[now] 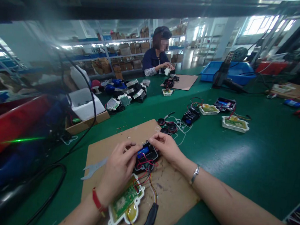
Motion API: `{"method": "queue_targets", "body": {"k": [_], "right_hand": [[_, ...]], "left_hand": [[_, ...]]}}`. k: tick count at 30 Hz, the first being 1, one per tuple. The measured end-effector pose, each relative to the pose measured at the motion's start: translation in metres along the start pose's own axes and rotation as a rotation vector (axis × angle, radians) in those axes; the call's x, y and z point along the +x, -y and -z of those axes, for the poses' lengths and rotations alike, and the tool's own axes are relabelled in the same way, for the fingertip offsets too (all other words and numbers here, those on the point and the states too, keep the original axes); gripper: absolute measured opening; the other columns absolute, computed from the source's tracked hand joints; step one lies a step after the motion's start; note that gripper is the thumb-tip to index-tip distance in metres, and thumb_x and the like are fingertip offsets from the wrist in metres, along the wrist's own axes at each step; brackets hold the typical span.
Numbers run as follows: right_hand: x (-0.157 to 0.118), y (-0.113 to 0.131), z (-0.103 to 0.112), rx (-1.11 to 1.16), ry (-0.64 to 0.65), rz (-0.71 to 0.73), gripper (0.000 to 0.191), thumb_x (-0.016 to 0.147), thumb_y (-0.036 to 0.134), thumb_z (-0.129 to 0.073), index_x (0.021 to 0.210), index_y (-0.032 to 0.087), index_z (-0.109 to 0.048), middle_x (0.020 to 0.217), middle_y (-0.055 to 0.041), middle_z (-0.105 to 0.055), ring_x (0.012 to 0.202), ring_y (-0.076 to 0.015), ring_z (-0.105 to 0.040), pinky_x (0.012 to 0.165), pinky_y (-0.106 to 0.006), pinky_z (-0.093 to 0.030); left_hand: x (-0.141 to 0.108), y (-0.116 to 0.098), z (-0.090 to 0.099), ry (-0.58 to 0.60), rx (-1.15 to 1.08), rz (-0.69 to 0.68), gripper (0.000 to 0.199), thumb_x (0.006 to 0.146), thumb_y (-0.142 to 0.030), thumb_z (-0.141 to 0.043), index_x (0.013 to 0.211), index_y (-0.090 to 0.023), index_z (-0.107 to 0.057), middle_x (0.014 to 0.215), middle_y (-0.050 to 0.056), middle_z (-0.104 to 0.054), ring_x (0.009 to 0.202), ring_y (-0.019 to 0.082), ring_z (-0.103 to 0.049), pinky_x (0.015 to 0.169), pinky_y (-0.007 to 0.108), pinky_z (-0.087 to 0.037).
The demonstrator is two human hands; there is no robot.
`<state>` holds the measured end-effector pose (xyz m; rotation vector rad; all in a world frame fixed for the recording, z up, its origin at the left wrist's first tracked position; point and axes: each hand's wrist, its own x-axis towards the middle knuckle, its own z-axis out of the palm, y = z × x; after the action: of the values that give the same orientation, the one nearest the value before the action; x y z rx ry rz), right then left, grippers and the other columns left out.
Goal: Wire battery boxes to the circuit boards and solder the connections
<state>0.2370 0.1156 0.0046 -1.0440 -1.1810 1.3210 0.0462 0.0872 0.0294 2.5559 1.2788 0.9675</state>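
Note:
My left hand (pixel 118 169) and my right hand (pixel 165 149) both grip a small black plastic housing (pixel 149 155) with a blue part inside it. Red and black wires run from the housing to a green circuit board (pixel 125 200) in a white moulded frame, just below my left hand. A black cable-end piece (pixel 150 219) lies on the wires nearby. All of this rests on a brown cardboard sheet (pixel 174 195). A flat metal spanner (pixel 94 168) lies at the sheet's left edge, beside my left wrist.
A green work table (pixel 253 163) holds similar boards, housings and coiled wire (pixel 173 127) beyond the cardboard. A co-worker (pixel 157 53) works across the table. A blue crate (pixel 228 72) stands at the far right, and a box and black cable lie to the left.

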Motion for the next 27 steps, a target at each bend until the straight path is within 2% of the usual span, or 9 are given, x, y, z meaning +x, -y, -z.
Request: {"method": "queue_targets", "body": {"k": [5,8,15,23,27], "right_hand": [[0.001,0.003,0.002,0.006,-0.003,-0.026,0.012,0.073,0.027,-0.065,0.074,0.016,-0.060,0.067,0.0015,-0.057,0.059,-0.0098,-0.050,0.057,-0.023,-0.039],[0.001,0.002,0.002,0.002,-0.003,-0.015,0.011,0.072,0.025,-0.066,0.075,0.016,-0.061,0.069,0.0005,-0.059,0.061,-0.0099,-0.050,0.057,-0.023,-0.039],[0.001,-0.001,0.000,-0.050,-0.004,-0.016,0.007,0.074,0.023,-0.062,0.075,0.016,-0.061,0.068,0.0010,-0.059,0.060,-0.0099,-0.051,0.057,-0.023,-0.040],[0.001,-0.002,-0.003,-0.139,-0.020,0.009,0.008,0.075,0.025,-0.061,0.075,0.017,-0.060,0.069,-0.0005,-0.060,0.061,-0.0106,-0.052,0.054,-0.022,-0.040],[-0.001,0.003,-0.007,-0.111,-0.023,0.004,0.008,0.076,0.024,-0.061,0.074,0.017,-0.057,0.067,-0.0001,-0.058,0.061,-0.0110,-0.051,0.054,-0.023,-0.040]], "left_hand": [[0.000,0.002,0.000,0.012,0.038,-0.030,0.027,0.093,-0.015,-0.041,0.110,-0.022,-0.060,0.100,0.006,-0.056,0.091,0.019,-0.051,0.077,0.035,-0.044],[0.002,0.001,0.000,0.031,0.082,-0.051,0.030,0.094,-0.016,-0.039,0.117,-0.024,-0.056,0.099,0.006,-0.057,0.089,0.020,-0.050,0.076,0.036,-0.043],[0.009,-0.004,0.002,0.184,0.249,-0.068,0.039,0.093,-0.013,-0.036,0.124,-0.028,-0.052,0.105,0.007,-0.058,0.091,0.022,-0.052,0.072,0.035,-0.040],[0.016,-0.006,0.008,0.277,0.325,-0.120,0.045,0.089,-0.008,-0.040,0.129,-0.028,-0.048,0.104,0.007,-0.059,0.090,0.023,-0.055,0.074,0.037,-0.041],[0.013,-0.002,0.016,0.215,0.354,-0.153,0.039,0.087,-0.008,-0.040,0.119,-0.026,-0.055,0.114,0.010,-0.055,0.097,0.026,-0.053,0.077,0.040,-0.044]]}}
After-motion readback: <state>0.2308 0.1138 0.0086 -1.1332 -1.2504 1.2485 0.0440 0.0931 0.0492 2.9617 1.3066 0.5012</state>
